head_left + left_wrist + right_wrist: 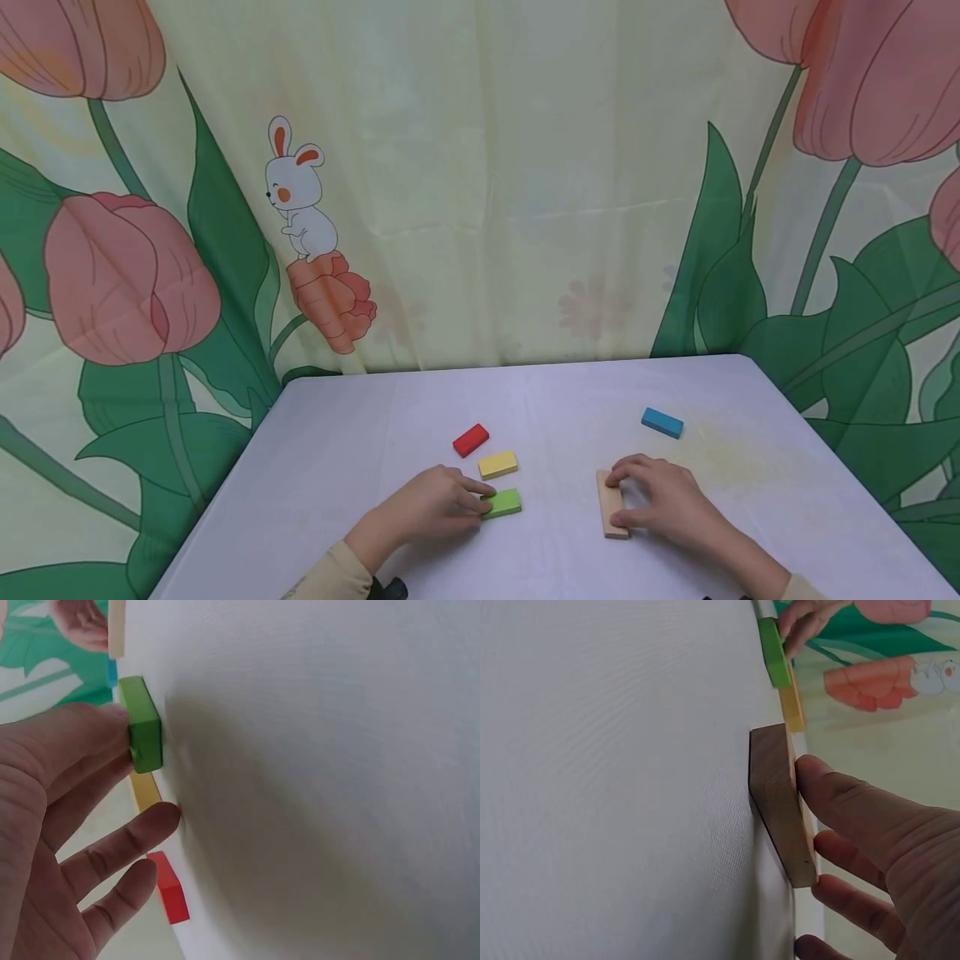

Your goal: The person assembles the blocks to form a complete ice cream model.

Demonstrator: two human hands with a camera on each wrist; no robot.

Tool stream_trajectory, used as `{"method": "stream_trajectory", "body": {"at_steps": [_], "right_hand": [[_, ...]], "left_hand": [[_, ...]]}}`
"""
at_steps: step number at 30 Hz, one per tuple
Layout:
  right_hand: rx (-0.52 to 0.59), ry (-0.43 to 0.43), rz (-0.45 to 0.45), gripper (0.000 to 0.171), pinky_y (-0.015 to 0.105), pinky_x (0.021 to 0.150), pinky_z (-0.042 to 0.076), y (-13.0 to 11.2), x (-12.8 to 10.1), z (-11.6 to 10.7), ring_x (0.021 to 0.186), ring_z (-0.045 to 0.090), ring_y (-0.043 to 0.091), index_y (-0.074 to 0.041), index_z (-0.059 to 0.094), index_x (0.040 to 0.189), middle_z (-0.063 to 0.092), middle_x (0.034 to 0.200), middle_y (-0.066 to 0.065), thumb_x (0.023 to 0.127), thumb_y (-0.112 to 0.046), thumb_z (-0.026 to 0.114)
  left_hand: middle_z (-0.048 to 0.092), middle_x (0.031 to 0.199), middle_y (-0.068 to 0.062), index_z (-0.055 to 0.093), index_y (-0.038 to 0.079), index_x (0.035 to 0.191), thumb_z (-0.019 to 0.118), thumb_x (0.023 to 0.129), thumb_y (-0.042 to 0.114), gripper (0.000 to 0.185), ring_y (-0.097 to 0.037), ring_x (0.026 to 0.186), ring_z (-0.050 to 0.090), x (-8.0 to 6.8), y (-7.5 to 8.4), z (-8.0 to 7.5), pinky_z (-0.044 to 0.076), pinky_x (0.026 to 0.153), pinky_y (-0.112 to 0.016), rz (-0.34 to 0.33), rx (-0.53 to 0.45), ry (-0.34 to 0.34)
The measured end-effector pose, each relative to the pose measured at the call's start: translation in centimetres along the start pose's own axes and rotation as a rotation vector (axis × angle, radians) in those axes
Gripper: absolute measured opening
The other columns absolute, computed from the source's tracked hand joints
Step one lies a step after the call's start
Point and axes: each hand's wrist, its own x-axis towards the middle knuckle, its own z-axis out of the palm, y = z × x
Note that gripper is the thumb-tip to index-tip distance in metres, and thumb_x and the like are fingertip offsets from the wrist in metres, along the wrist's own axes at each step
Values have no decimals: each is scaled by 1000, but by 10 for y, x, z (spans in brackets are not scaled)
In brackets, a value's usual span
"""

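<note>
A green block (501,503) lies flat on the white table at centre. At its left end, my left hand (442,504) holds it with thumb and index finger; the other fingers spread loosely in the left wrist view. To the right, a plain wooden block (613,507) lies lengthwise away from me. My right hand (667,500) grips it from the right, thumb at the near part and index at the far part. Part of that block's top is hidden by the fingertips. Just beyond the green block sits a yellow block (498,464).
Behind the yellow block, a red block (471,440) lies tilted on the table (360,425). A blue block (662,422) rests farther back at the right. A curtain (487,208) printed with tulips and a rabbit hangs along the table's back edge.
</note>
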Motion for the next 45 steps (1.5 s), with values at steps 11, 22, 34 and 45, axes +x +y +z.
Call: {"method": "stream_trajectory", "body": {"at_steps": [11,22,34,45], "right_hand": [[5,-24,-47,40,63,96,39,-13,0,8,116,60,21,-40,69,98,64,117,-17,68,-52,92],[24,-67,-88,40,66,99,37,-25,-1,18,117,61,21,-39,70,99,63,117,-16,68,-54,91],[38,-102,-123,41,69,102,35,-40,-3,20,115,60,23,-37,71,99,64,117,-14,68,-53,92],[46,-120,-114,41,68,103,33,-48,-3,25,115,59,24,-37,70,100,63,118,-13,69,-55,90]], "left_hand": [[70,131,15,75,31,127,75,96,27,31,6,81,58,13,5,3,40,69,-12,-39,-16,-37],[70,130,16,75,32,126,72,97,25,30,2,58,29,24,8,4,30,58,-14,-66,-25,-39],[69,131,17,74,32,128,72,97,26,31,2,48,35,37,10,8,28,52,-18,-97,-52,-36],[69,132,17,73,31,130,71,98,29,32,8,72,63,50,12,10,40,62,-10,-56,-16,-22]]}}
